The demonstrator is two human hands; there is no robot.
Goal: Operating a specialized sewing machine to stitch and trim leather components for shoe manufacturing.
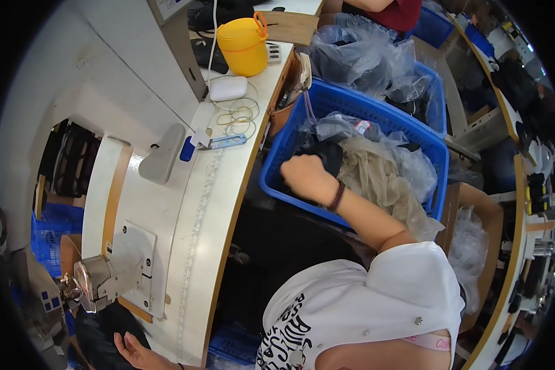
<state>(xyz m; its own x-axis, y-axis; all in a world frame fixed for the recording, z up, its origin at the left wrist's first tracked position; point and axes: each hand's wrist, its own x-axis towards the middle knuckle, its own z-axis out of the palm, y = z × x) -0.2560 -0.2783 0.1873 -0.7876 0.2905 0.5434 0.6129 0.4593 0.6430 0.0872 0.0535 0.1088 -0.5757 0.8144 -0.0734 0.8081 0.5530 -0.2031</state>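
Observation:
My right hand (309,179) reaches into a blue plastic basket (271,185) beside the table. Its fingers curl downward and their tips are hidden, so what they hold does not show. A black cloth piece (328,155) lies against that hand, next to clear plastic bags and a crumpled beige-grey bag (367,169). At the lower left, my left hand (132,351) rests with fingers apart on a black piece of material (108,333). That piece sits just below the metal head of a sewing machine (92,283).
The white sewing table (197,246) carries a printed ruler, a yellow lidded container (243,46), a white case (228,89), and blue thread snips (227,142). Behind stands another blue basket (439,105) with bagged goods. A cardboard box (481,216) stands right; another person (376,7) sits beyond.

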